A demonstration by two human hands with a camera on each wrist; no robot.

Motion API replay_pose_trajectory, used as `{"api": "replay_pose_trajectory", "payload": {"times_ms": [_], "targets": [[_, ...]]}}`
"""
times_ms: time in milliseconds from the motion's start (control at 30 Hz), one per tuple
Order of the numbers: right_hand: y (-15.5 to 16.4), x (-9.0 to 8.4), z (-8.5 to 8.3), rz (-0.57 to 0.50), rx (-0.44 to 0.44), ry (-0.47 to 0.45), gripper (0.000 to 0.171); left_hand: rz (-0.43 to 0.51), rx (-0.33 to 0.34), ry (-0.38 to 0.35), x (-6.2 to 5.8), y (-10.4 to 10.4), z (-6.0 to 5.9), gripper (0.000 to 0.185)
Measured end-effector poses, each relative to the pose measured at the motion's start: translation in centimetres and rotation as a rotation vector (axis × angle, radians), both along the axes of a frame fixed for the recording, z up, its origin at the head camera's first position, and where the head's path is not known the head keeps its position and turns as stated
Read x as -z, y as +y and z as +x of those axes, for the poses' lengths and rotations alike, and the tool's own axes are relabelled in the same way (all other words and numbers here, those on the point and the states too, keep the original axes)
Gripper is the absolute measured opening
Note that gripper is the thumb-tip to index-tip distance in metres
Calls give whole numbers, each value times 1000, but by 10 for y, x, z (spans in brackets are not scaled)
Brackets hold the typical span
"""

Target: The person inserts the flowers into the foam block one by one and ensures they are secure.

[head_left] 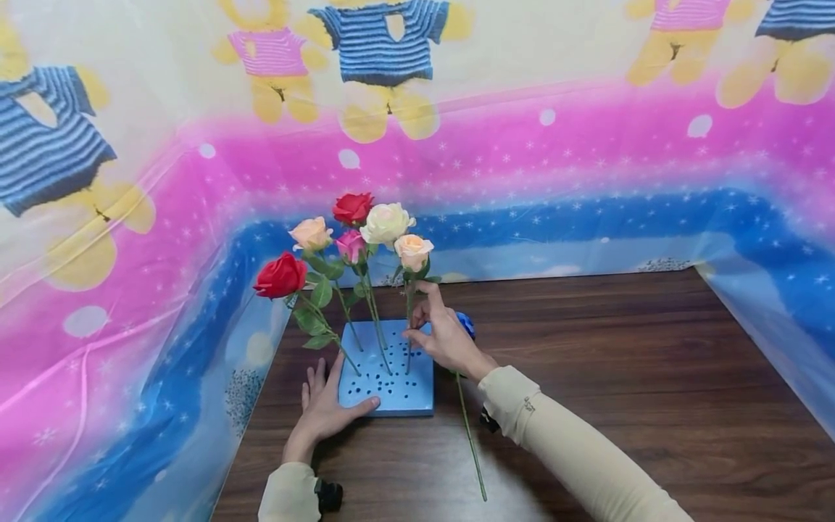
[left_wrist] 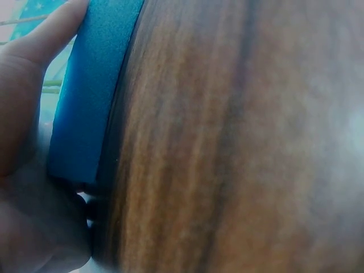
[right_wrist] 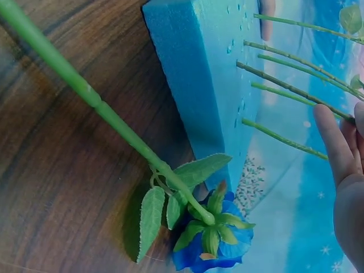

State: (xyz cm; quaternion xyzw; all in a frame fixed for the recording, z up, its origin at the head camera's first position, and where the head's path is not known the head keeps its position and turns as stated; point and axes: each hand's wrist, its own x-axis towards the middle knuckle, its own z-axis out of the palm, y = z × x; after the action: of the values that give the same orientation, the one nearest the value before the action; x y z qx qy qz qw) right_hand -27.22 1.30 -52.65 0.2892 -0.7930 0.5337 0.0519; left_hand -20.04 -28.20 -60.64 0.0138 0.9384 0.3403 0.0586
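A light blue foam block (head_left: pixel 391 403) with many small holes lies on the table. My left hand (head_left: pixel 326 406) rests against its left front corner, thumb along the front edge and fingers spread by the left side. With fingertips and thumb, my right hand (head_left: pixel 446 337) pinches the stem of a peach rose (head_left: pixel 413 252), whose lower end meets the block's top. Also standing in the block are a leaning red rose (head_left: pixel 280 275), another peach rose (head_left: pixel 310 234), a pink rose (head_left: pixel 351 246), a second red rose (head_left: pixel 353 209) and a white rose (head_left: pixel 388 223).
A blue rose (right_wrist: pixel 213 244) lies on the wooden table (head_left: pixel 620 362) right of the block, its green stem (head_left: pixel 471 438) pointing toward the front edge. Behind and beside the table hangs a printed cloth (head_left: pixel 489 174) with bear figures.
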Motion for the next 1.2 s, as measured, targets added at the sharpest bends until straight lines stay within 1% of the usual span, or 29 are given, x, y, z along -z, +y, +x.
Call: {"api": "replay_pose_trajectory", "payload": {"times_ms": [100,200,333,433,467,500,533,567,633,733,767,833,900,1067,1200], "targets": [[0,1,1,-28,2,15,87,-11,-4,-12,2,-1,-1,136],[1,2,2,-47,9,37,87,-4,-3,0,2,0,1,135],[4,3,3,-105,11,12,87,27,6,45,-2,2,4,135],[6,4,4,-119,28,-16,94,54,9,58,-5,3,5,135],[7,4,4,-120,31,-22,97,46,6,64,-3,3,6,135],[8,5,4,-123,32,-30,101,56,6,61,-4,4,6,136],[9,6,4,-119,34,-33,104,45,4,62,-2,3,5,136],[9,6,4,-120,31,-37,107,53,4,57,-3,3,5,136],[10,7,4,-130,19,-42,109,43,-1,52,-2,3,5,137],[12,7,5,-140,2,-36,107,21,-3,31,-2,3,3,137],[13,7,5,-149,-4,-35,105,21,-2,19,-4,3,4,137],[14,7,5,-163,-9,-34,103,-7,-3,8,-1,2,3,135],[15,6,6,-180,-13,-41,100,-12,1,2,0,1,2,134],[19,5,6,-198,-14,-58,102,-9,8,13,1,1,2,134],[23,4,8,-197,-5,-96,109,-18,13,24,3,0,2,134]]}}
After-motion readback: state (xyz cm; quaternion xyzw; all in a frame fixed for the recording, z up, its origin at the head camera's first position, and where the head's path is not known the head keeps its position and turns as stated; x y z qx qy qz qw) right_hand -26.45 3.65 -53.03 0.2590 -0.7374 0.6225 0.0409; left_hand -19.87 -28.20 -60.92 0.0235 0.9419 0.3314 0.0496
